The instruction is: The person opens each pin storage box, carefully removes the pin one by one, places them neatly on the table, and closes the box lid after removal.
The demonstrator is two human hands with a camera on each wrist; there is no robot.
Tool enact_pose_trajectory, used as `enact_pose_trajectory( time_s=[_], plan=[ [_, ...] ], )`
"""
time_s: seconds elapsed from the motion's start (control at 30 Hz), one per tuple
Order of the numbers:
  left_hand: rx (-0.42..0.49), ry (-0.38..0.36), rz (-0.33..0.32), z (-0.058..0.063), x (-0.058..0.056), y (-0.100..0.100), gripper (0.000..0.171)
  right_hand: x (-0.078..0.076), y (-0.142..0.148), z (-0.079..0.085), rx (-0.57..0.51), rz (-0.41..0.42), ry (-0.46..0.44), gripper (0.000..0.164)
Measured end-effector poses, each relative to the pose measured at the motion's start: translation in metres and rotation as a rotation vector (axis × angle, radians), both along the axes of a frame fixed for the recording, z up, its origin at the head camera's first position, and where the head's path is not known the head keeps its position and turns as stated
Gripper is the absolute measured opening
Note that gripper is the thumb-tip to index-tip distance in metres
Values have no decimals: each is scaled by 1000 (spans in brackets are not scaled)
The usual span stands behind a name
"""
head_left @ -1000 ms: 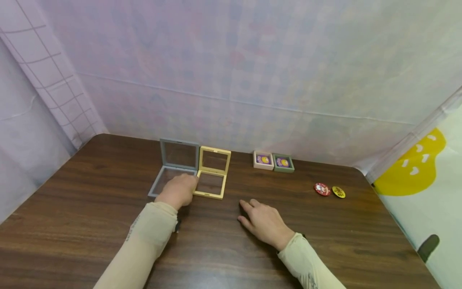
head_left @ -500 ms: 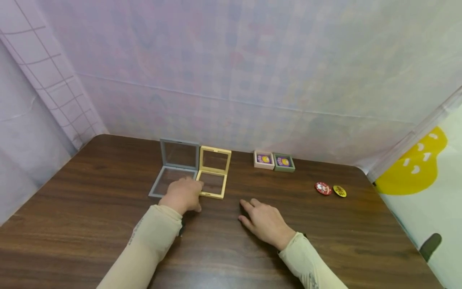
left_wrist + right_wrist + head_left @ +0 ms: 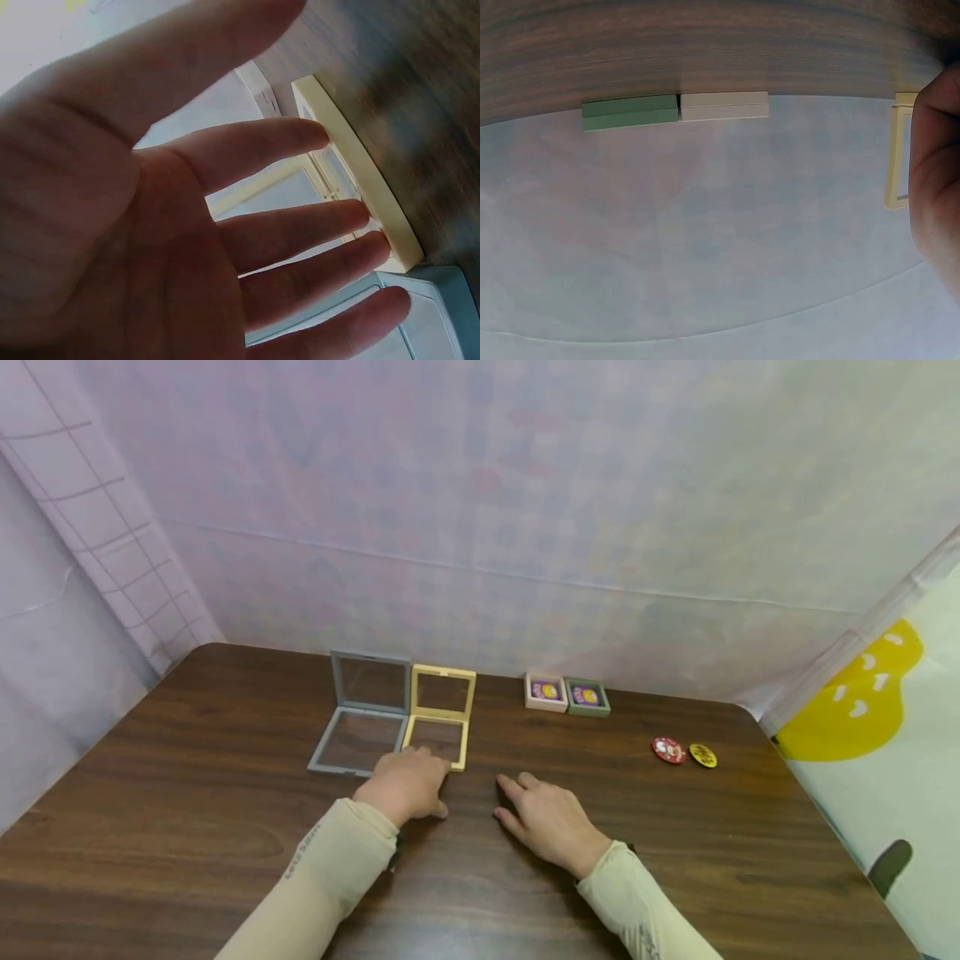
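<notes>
Two clear-windowed display frames stand side by side at the back left of the table in the head view, both unfolded with their lids upright: a grey-blue frame [image 3: 324,740] and a smaller yellow frame [image 3: 464,742]. My left hand [image 3: 408,783] reaches to the front edge of the yellow one, covering its near left corner. In the left wrist view its fingers are spread and lightly bent, holding nothing, their tips along the yellow frame [image 3: 364,169] and the little finger over the grey-blue frame [image 3: 454,292]. My right hand [image 3: 555,827] rests on the tabletop, fingers extended, holding nothing.
A pinkish-white box [image 3: 547,706] and a green box [image 3: 588,711] sit against the back edge, each showing a purple and yellow picture. Farther right lie a red round badge [image 3: 668,750] and a yellow round badge [image 3: 703,755]. A cloth curtain [image 3: 480,527] hangs behind the table.
My left hand has shifted right and toward me, from over the grey-blue frame's base to the yellow frame's front edge. The right hand and the frames have stayed in place.
</notes>
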State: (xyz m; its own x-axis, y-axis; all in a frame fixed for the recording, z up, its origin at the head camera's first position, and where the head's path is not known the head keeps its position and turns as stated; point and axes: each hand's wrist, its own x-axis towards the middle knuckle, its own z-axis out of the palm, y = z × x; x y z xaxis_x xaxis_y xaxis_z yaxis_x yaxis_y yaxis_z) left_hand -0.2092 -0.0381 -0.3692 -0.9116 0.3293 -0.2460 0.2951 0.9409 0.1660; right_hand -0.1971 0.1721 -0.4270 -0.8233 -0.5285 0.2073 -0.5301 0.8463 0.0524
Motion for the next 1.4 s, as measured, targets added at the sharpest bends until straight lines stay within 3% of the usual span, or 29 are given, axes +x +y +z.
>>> enact_pose_trajectory(
  time_s=[0.23,0.37,0.47,0.57,0.7,0.93,1.2,1.4],
  plan=[
    [6,-21,13,3,-2,-3,66,0,-1,0,7,-3,4,45],
    [-15,25,-8,3,2,1,66,0,0,-1,6,-1,10,45],
    [-32,89,-77,2,9,11,66,0,1,-1,4,-3,6,45],
    [-29,122,-198,1,17,25,69,2,2,0,-5,-12,-14,45],
    [-24,66,-302,-2,28,40,77,3,3,1,-6,-20,-39,46],
    [-2,-16,-274,-6,31,45,99,-2,5,5,-6,-5,-48,46],
    [-22,17,-304,-10,28,46,82,-18,14,13,-113,-221,-48,35],
    [3,28,-277,-15,27,47,82,-55,12,15,-94,-360,-6,40]
  ],
)
